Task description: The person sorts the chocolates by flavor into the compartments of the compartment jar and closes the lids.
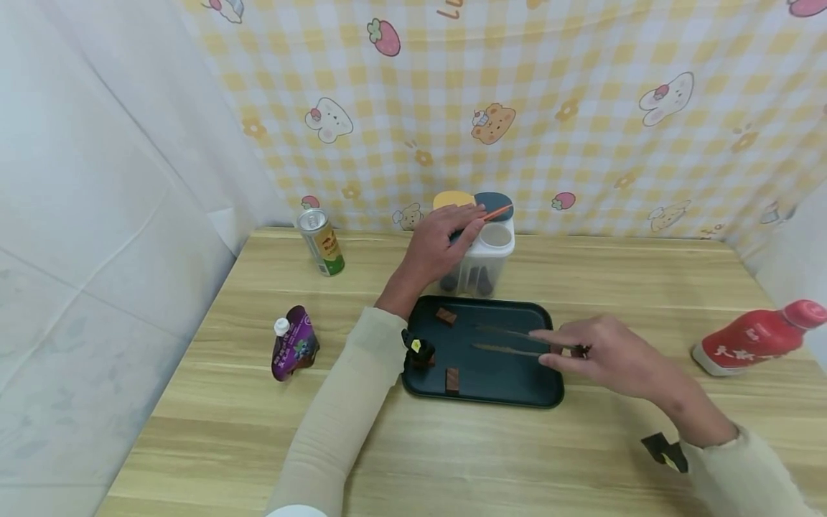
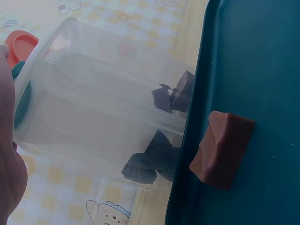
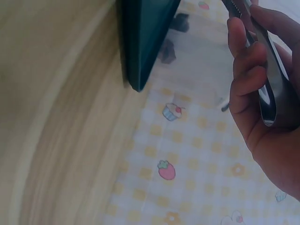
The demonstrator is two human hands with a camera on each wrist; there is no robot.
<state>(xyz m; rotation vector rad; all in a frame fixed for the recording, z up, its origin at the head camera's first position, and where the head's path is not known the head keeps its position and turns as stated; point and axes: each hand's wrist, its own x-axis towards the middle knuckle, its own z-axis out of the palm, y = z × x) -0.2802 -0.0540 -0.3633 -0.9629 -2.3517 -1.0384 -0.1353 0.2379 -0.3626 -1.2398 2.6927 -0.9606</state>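
My left hand (image 1: 446, 237) grips the top of a clear storage container (image 1: 497, 269) with coloured lids. Beside its fingertips the orange lid (image 1: 497, 213) stands raised, leaving a round opening bare. Dark chunks (image 2: 154, 159) lie at the container's bottom. With my right hand (image 1: 597, 352) I hold metal tongs (image 1: 510, 350) over the dark tray (image 1: 497, 391); their two arms are apart with nothing between the tips. Brown chocolate pieces (image 1: 452, 380) lie on the tray's left side, one partly hidden by my left wrist. In the left wrist view, a chocolate piece (image 2: 225, 150) shows near the tray's rim.
On the left of the wooden table (image 1: 465, 459) stand a drink can (image 1: 321, 242) and a purple pouch (image 1: 295, 343) with a white cap. A red bottle (image 1: 752, 337) leans at the far right. Behind the container hangs a yellow checked cloth (image 1: 491, 86).
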